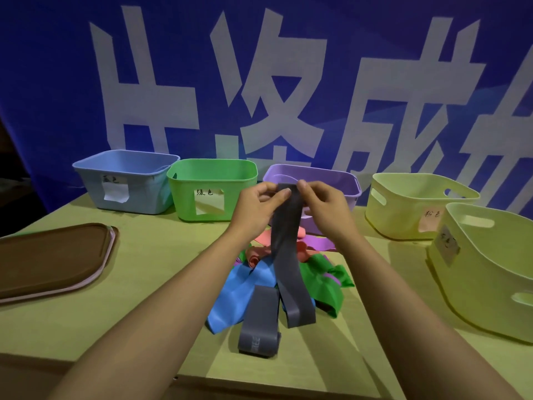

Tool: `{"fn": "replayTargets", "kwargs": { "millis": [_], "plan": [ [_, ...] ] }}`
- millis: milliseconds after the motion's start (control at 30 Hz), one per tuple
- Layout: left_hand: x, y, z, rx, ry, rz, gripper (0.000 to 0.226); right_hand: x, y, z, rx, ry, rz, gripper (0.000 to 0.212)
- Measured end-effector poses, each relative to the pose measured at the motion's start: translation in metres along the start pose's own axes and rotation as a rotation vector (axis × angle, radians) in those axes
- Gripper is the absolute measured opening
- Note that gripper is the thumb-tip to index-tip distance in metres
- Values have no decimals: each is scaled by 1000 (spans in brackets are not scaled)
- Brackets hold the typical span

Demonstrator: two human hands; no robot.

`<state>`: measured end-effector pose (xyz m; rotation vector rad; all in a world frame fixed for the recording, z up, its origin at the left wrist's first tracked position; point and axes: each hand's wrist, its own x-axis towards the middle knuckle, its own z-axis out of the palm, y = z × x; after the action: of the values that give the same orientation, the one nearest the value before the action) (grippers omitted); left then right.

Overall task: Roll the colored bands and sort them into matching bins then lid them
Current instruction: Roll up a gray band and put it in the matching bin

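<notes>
The table (86,319) carries five bins along its far edge from ten to three o'clock, open to receive rolls. At nine o'clock lies a stack of lids (52,258), parked for later. At centre sits the band pile (288,272). Above it, left hand (259,203) and right hand (323,203) pinch the grey band (284,241) by its top edge, letting it hang straight, probably to start rolling.

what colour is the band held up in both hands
Grey band, seen in the head view.

Dim, bluish light; wide-angle bending at edges.
</notes>
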<state>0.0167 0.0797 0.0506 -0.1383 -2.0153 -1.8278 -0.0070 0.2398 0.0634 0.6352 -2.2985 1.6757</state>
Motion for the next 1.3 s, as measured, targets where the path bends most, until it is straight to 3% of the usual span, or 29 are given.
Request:
{"fn": "replayTargets", "kwargs": {
  "millis": [200, 533, 867, 1033, 1300],
  "plan": [
    [4, -38, 3, -22, 26, 5, 13, 11, 23, 16, 162, 49, 62, 28],
    [8, -77, 3, -97, 40, -98, 10, 14, 68, 34, 112, 47, 104, 42],
    [5, -71, 0, -131, 27, -110, 4, 15, 75, 38, 129, 51, 56, 25],
    [5, -69, -1, -85, 78, -133, 33, 13, 74, 39, 137, 20, 31, 20],
    [7, -69, -5, -98, 18, -146, 12, 10, 73, 32, 200, 18, 94, 19]
  ]
}}
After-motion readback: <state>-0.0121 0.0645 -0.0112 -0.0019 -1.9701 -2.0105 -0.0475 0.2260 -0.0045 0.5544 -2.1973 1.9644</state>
